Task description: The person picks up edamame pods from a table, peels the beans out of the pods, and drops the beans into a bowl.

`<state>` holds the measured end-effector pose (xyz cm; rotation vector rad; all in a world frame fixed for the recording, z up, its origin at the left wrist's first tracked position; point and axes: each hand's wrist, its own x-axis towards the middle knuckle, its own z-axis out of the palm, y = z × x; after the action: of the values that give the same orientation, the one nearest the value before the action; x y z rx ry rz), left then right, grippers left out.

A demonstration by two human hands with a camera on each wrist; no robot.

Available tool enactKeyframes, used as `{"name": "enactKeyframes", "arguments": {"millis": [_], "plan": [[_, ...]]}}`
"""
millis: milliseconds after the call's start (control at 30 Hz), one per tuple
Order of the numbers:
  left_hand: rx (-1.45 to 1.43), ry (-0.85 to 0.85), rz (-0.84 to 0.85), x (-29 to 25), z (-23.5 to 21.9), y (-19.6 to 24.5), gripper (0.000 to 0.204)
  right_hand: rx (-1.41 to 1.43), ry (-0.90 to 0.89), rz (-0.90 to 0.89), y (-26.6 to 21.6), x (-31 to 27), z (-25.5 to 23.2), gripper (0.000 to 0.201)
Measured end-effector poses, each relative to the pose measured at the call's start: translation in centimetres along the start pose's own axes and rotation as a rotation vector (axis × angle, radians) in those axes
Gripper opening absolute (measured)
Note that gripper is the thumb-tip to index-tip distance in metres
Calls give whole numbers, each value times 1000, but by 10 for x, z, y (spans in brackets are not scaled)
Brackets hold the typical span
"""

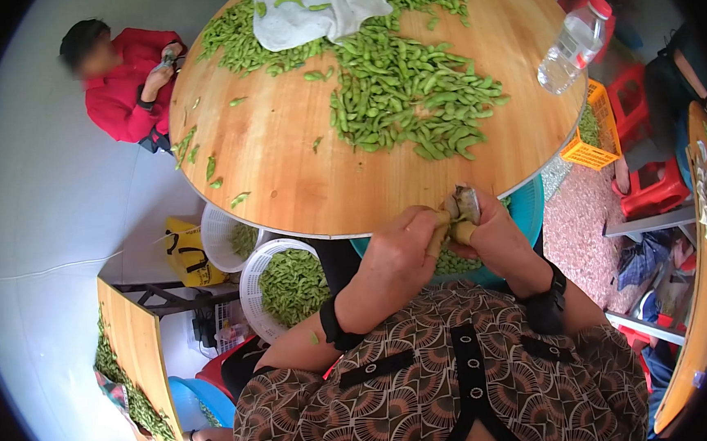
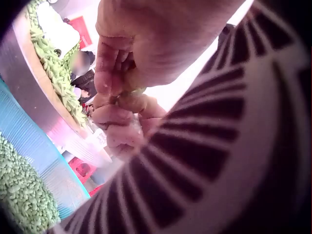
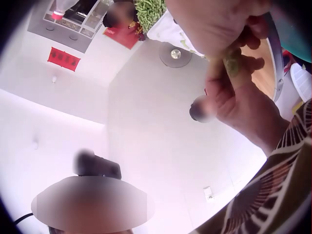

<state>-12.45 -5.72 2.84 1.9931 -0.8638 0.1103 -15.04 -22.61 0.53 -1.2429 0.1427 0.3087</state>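
Note:
My left hand (image 1: 400, 246) and right hand (image 1: 498, 235) meet in front of my body, at the near edge of the round wooden table (image 1: 285, 176). Their fingers are curled and the fingertips come together. Tan covers sit on the thumbs, and one cover (image 3: 234, 66) shows a green stain in the right wrist view. Between the fingertips is a small green soybean pod (image 2: 139, 90), mostly hidden by the fingers, which both hands pinch. A large heap of green soybean pods (image 1: 401, 86) lies beyond the hands on the tabletop.
A white cloth (image 1: 323, 14) lies over the heap's far part. A plastic bottle (image 1: 571, 49) stands at the table's right. Below are a teal basin (image 1: 533, 208), white baskets (image 1: 248, 297) and a yellow crate (image 1: 599, 150). A person in red (image 1: 115, 98) sits at the far left.

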Motion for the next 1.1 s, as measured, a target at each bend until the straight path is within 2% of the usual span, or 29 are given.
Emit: {"name": "enactKeyframes", "arguments": {"millis": [33,67,100,167,200,267,333,400,433,467,500,533,600,633,700,733,800,833,900,967,1067,1100], "plan": [[9,6,-2,-2,-5,0,21,37,-63,21,3,2,-2,10],[85,-45,-33,-5,-14,-2,19,-88,-67,75,0,1,-5,14],[160,-97,-64,-7,-25,-5,16,-90,-76,71,0,0,-9,14],[488,-218,-144,-7,-67,-15,8,-542,-115,-63,0,-4,-18,12],[578,-249,-249,-5,-83,-21,9,-545,-117,-69,-1,-7,-20,12],[552,-154,-233,10,-99,-48,16,-465,-166,115,-5,-12,-22,16],[659,-56,-24,40,-103,-82,22,-477,-173,108,-9,-13,-16,18],[635,-10,128,74,-103,-121,25,-491,-168,93,-12,-13,-12,20],[634,-5,138,85,-99,-147,25,-413,-176,107,-10,-13,-12,22],[663,-17,251,94,-94,-174,21,-334,-185,123,-10,-14,-11,23],[691,-30,364,102,-92,-175,18,-338,-179,117,-11,-16,-11,23],[688,-27,371,104,-94,-176,18,-306,-179,125,-14,-19,-10,22],[638,-253,150,106,-98,-174,16,-271,-174,130,-18,-21,-9,21],[638,-256,152,103,-97,-172,16,-273,-137,151,-19,-22,-7,21],[724,-141,95,93,-93,-168,15,-273,-107,176,-19,-21,-5,21],[727,-143,92,88,-93,-157,15,-275,-128,159,-19,-18,-5,22],[666,6,-73,80,-92,-131,15,-268,-147,142,-17,-12,-4,23],[666,-1,-73,75,-88,-114,15,-290,-175,111,-16,-10,-4,25],[124,121,-54,62,-75,-77,16,-310,-195,87,-16,-6,-1,27],[84,-40,-25,45,-65,-42,25,-52,-183,69,-18,-3,6,29],[-44,-72,29,25,-29,-27,31,62,-155,29,-17,-1,10,31],[47,-23,114,21,-20,-31,32,63,-146,33,-15,-1,9,31]]}}
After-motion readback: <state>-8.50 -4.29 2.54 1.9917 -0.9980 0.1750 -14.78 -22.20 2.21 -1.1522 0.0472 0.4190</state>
